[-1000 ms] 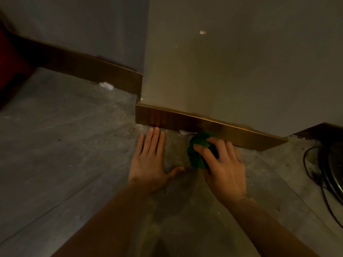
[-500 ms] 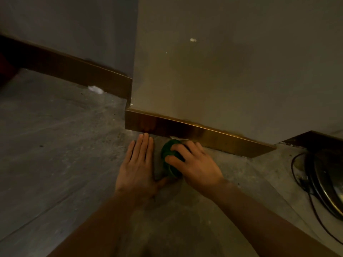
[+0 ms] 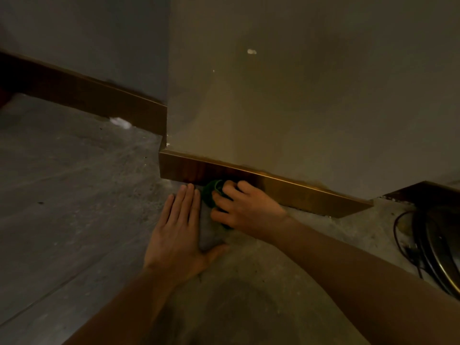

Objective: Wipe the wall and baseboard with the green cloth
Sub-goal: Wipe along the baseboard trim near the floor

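Head view: right hand [image 3: 245, 207] grips bunched green cloth [image 3: 210, 192] against baseboard [image 3: 293, 192]; left hand [image 3: 178, 235] flat.

Dim warm light, mottled grey concrete floor [image 3: 74, 195], dark round appliance [image 3: 440, 247] with black cable [image 3: 398, 230] at right.

Left hand [image 3: 180, 235] flat — right hand [image 3: 245, 207] curled, grip closed.

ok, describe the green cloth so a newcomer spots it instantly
Find the shiny brass-coloured baseboard along the foot of the pale wall. Near its left corner, the right hand presses a bunched green cloth against its bottom edge. It is the only green thing there.
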### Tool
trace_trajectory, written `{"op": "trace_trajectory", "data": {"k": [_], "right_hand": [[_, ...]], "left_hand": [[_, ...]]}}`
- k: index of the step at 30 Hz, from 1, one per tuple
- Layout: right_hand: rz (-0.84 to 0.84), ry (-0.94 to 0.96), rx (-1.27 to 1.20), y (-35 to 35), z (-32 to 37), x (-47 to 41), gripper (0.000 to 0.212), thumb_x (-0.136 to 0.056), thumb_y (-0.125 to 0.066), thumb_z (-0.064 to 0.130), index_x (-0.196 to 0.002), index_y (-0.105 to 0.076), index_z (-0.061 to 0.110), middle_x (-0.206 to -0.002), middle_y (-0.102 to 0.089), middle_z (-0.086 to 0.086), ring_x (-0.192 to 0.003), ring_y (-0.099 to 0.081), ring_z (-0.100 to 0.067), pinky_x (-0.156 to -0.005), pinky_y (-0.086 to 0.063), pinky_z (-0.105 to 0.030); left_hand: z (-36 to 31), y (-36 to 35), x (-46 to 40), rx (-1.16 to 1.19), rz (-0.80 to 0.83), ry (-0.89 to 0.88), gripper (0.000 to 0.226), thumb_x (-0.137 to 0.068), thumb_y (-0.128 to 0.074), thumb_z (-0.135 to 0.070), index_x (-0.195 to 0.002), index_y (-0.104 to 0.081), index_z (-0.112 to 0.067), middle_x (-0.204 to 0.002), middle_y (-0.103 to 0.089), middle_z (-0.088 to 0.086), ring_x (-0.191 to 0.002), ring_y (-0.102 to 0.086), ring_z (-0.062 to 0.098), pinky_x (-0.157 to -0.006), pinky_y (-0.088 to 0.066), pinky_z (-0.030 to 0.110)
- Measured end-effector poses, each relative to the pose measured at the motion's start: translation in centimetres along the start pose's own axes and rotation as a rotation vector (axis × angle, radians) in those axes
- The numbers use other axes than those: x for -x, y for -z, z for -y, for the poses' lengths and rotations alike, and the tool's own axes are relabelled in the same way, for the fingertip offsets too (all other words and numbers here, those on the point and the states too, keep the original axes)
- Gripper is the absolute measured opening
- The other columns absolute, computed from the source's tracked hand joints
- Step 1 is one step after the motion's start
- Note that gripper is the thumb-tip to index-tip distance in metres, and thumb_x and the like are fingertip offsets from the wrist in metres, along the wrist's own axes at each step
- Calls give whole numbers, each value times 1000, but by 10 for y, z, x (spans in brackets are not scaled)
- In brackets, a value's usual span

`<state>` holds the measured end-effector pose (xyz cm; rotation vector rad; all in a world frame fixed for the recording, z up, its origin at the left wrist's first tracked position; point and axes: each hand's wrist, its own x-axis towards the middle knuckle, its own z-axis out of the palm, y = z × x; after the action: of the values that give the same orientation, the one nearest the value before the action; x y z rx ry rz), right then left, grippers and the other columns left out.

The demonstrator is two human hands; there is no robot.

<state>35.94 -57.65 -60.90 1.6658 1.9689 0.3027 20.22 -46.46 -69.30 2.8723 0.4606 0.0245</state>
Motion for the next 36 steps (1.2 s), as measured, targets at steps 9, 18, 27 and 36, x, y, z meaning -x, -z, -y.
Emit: {"op": "trace_trajectory", "data": {"k": [9,18,27,36], "right_hand": [[234,64,204,10,-3,10,36,-88,-62,22,-120,-50,11,-119,-58,-16,-114,-43,-38,-81,-39,-45],[404,-146,80,-8,-4,86,49,-88,-66,25,-130,-45,12,-131,-55,-18,-123,-35,-41,-91,-38,-49],[87,-109,2,29,7,17,21,-98,-49,25,-117,-54,19,-125,-62,-13,-115,-50,-34,-82,-46,-42],[272,-39,151,30,6,-2,34,-95,-53,24,-124,-47,8,-121,-58,-17,-115,-44,-36,-81,-47,-43]], "left_hand": [[-2,4,0,2,26,41,121,-78,-13,-95,-156,2,-3,-166,6,16,-153,15,26,-126,-5,48],[-1,8,0,64,36,30,124,-75,-15,-98,-157,5,-7,-166,11,13,-153,17,23,-126,-1,48],[-1,5,0,30,38,20,120,-80,-20,-94,-157,-4,-3,-166,0,17,-154,8,26,-125,-11,51],[-3,6,0,6,42,31,120,-78,-11,-95,-156,6,-6,-166,10,15,-153,17,24,-126,-2,48]]}}
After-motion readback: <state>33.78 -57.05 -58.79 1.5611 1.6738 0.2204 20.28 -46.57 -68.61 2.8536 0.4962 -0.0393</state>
